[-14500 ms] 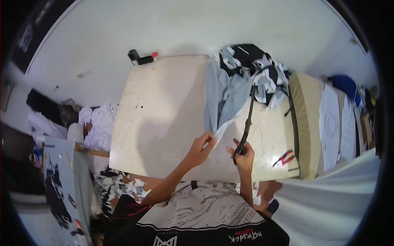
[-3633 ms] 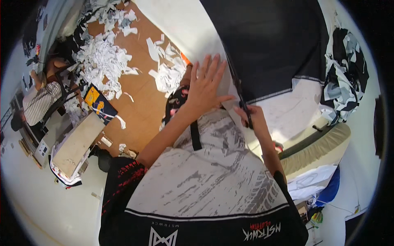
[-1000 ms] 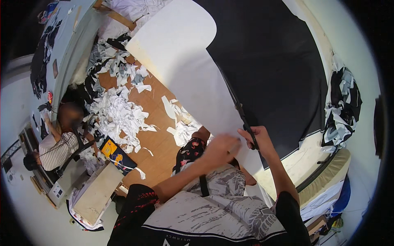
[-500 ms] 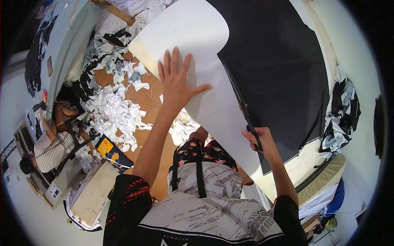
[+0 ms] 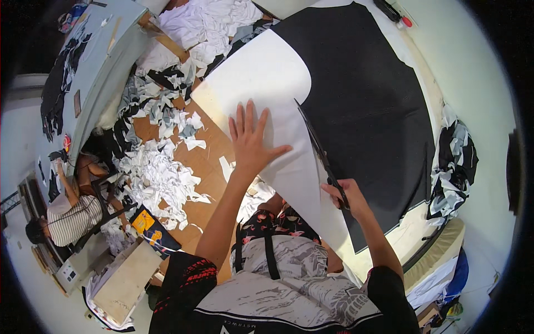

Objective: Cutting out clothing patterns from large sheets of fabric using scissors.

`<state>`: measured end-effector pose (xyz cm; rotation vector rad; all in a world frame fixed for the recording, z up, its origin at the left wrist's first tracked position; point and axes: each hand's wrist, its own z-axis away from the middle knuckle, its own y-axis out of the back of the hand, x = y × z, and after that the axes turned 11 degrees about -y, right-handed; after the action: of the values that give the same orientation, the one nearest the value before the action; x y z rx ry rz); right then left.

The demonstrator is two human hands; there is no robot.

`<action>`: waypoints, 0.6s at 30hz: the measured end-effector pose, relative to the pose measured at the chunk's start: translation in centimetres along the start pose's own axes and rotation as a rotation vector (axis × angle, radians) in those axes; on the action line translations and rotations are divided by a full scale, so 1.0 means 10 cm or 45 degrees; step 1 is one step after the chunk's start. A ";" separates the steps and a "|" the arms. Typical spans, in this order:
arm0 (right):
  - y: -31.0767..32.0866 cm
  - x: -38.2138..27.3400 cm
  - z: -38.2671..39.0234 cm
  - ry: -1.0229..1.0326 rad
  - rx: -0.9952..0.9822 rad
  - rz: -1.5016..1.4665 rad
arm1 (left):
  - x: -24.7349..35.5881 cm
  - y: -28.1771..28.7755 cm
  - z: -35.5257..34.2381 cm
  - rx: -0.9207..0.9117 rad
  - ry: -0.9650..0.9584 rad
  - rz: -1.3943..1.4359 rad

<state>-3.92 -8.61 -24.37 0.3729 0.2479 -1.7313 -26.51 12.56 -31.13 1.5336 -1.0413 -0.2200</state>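
Note:
My left hand (image 5: pixel 255 146) lies flat with fingers spread on a large white sheet of cloth (image 5: pixel 267 72). In my right hand (image 5: pixel 351 196) is a pair of long dark scissors (image 5: pixel 318 146), its handle loops gripped by my fingers and thumb. The blades run away from me along the border between the white sheet and a black cloth panel (image 5: pixel 367 94). Their tip is by the inner corner where the white sheet's rounded edge meets the black. Whether the blades are parted is hard to tell. The black panel lies spread on the pale table (image 5: pixel 364 260), to the right of my left hand.
White scraps (image 5: pixel 158 175) cover much of the brown floor at left. Black and white scraps (image 5: pixel 453 161) hang bundled at the table's right side. A seated person (image 5: pixel 75 220) works at a grey-blue table (image 5: pixel 100 72) far left. A black-handled tool (image 5: pixel 387 10) lies at the far edge.
The view has shifted, so the table and cloth sit lower and more of the far end shows. My left hand stays flat on the white cloth, and my right still grips the scissors.

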 end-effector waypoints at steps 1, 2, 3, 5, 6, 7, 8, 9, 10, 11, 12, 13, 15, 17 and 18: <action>0.01 -0.03 -0.03 0.024 0.011 0.011 | 0.00 0.00 -0.02 0.000 0.001 0.003; 0.00 -0.05 -0.03 0.034 0.016 0.012 | -0.02 0.01 -0.04 0.001 0.003 0.006; -0.03 -0.05 -0.02 0.026 0.058 0.010 | -0.04 0.01 -0.08 0.012 -0.002 0.005; -0.07 -0.03 0.05 0.008 0.098 0.013 | -0.04 0.02 -0.05 0.034 -0.006 0.002; -0.08 -0.03 0.08 0.013 0.122 0.058 | -0.02 0.04 -0.02 0.038 -0.006 0.002; -0.08 -0.06 0.09 0.032 0.151 0.103 | -0.02 0.04 -0.01 0.034 -0.007 0.011; -0.06 -0.04 0.08 0.050 0.159 0.104 | -0.01 0.04 -0.01 0.031 -0.010 0.019; -0.04 0.01 0.07 0.061 0.150 0.065 | 0.01 0.03 -0.01 0.048 -0.021 0.016; -0.04 0.04 0.08 0.077 0.135 0.026 | 0.01 0.02 0.00 0.027 -0.017 0.021; -0.06 0.03 0.13 0.099 0.105 0.000 | -0.01 0.03 -0.03 0.015 -0.013 0.020; -0.06 0.09 0.16 0.131 0.107 0.002 | -0.02 0.04 -0.05 0.040 -0.027 0.006; -0.04 0.21 0.16 0.093 0.100 0.013 | -0.01 0.05 -0.05 0.026 -0.020 0.012; -0.06 0.60 0.23 0.092 0.128 0.101 | -0.02 0.06 -0.01 0.025 -0.013 0.000; -0.03 1.28 0.25 0.303 0.288 0.302 | 0.01 0.01 -0.03 0.047 -0.028 0.008; 0.02 1.66 0.22 0.467 0.383 0.437 | 0.02 -0.01 -0.06 0.042 -0.024 0.012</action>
<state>-6.71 -24.59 -28.68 0.9040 0.1733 -1.3523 -25.91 12.81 -30.93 1.5590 -1.0716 -0.2122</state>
